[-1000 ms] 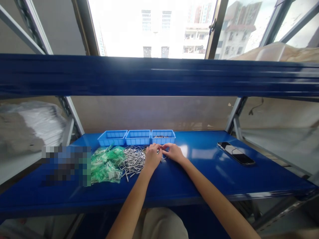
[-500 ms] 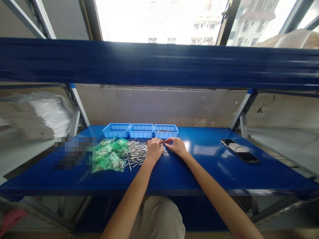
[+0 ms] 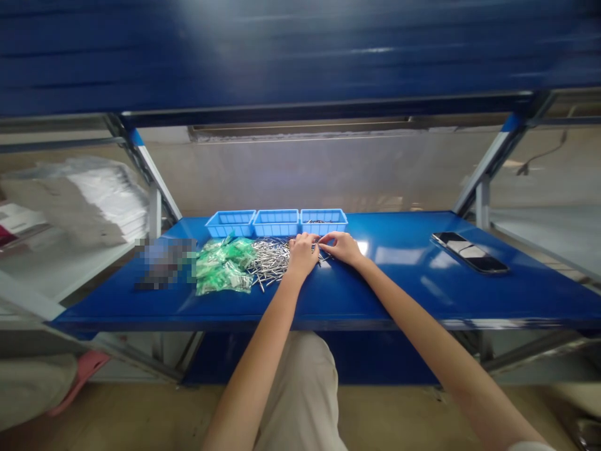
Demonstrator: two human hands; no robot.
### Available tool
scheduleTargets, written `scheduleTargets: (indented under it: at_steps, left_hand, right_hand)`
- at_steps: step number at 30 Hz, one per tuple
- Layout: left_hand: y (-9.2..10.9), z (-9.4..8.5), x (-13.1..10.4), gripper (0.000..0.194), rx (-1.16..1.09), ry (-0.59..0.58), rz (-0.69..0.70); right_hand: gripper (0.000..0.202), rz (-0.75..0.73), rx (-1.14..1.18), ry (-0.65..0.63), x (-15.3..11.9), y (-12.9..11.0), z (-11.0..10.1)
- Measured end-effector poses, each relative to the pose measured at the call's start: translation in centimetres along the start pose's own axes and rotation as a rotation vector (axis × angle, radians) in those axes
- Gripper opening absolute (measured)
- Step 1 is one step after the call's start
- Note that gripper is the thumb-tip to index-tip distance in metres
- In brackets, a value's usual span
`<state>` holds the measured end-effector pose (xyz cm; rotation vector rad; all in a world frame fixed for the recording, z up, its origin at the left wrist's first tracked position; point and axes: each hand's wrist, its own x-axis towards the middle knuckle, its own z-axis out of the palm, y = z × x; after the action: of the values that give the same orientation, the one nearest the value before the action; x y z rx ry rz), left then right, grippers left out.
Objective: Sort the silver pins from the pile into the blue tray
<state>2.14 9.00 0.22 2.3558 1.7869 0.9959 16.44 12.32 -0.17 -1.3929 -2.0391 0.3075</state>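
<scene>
Stretching wide, the glossy blue tabletop [image 3: 338, 297] caught pale patches of light beneath a blue upper shelf [image 3: 300, 56] on grey metal posts. Behind it stood a dull wall [image 3: 310, 166]; below, a tan floor [image 3: 380, 407] showed. To the left, clear plastic wrapping [image 3: 115, 203] sat on a pale side shelf [image 3: 79, 269]. On the tabletop, slim metal rods [image 3: 268, 263] lay heaped between green bags [image 3: 228, 266] and the person's hands, in front of three blue bins, the rightmost bin [image 3: 323, 228] holding small pieces. The left hand [image 3: 303, 254] curled over the heap's right edge; the right hand [image 3: 344, 247] bent its fingers just beside it. Whether either gripped a rod could not be told. A phone [image 3: 469, 252] lay well apart, at the right.
</scene>
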Motion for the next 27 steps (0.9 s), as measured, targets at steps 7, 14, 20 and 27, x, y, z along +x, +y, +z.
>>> scheduleTargets:
  at_steps: [7, 14, 20, 27]
  left_hand:
    - [-0.2, 0.2, 0.0, 0.019, 0.016, 0.058, -0.114]
    - [-0.3, 0.0, 0.1, 0.020, 0.041, 0.103, -0.079]
    - [-0.5, -0.3, 0.2, 0.021, -0.001, 0.130, -0.108]
    - [-0.5, -0.1, 0.1, 0.015, -0.051, 0.150, -0.124]
  right_hand:
    - [0.018, -0.036, 0.156, 0.037, 0.4, -0.4, 0.5]
    - [0.024, -0.034, 0.349, 0.078, 0.8, -0.6, 0.9]
    - [0.025, -0.044, 0.271, 0.066, 0.6, -0.5, 0.4]
    - [0.022, -0.088, 0.104, 0.033, 0.3, -0.3, -0.4]
